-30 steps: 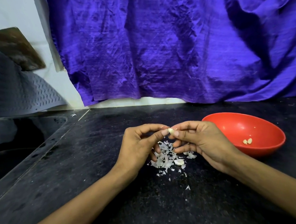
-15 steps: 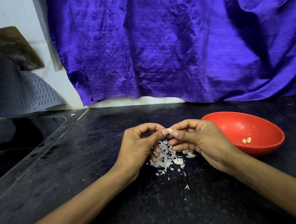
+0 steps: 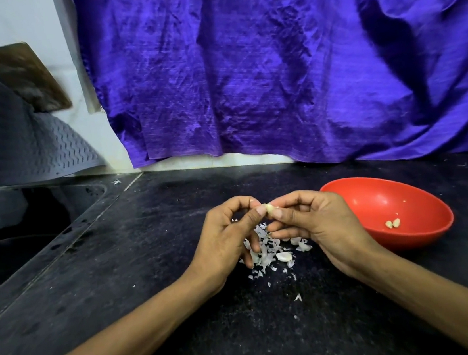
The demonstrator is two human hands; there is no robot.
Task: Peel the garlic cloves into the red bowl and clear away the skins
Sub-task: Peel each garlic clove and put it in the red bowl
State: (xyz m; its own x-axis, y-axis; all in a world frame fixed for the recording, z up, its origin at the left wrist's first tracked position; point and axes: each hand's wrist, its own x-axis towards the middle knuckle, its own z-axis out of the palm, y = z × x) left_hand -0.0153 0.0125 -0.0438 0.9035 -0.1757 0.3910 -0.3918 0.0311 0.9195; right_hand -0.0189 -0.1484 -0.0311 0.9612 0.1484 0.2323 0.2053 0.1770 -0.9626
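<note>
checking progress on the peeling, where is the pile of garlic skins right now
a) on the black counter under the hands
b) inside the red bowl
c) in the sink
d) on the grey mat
a: the garlic skins lie in a loose pile on the black counter, below the left hand and right hand, which pinch a garlic clove; the red bowl holds only a few peeled cloves.

A dark speckled countertop [image 3: 149,263] lies under the hands. Far beyond them a creased purple cloth [image 3: 272,68] hangs over the wall. Up to the left of the hands, a grey perforated mat [image 3: 35,147] droops before a brown board [image 3: 20,77], above a dark sink [image 3: 11,236].
</note>
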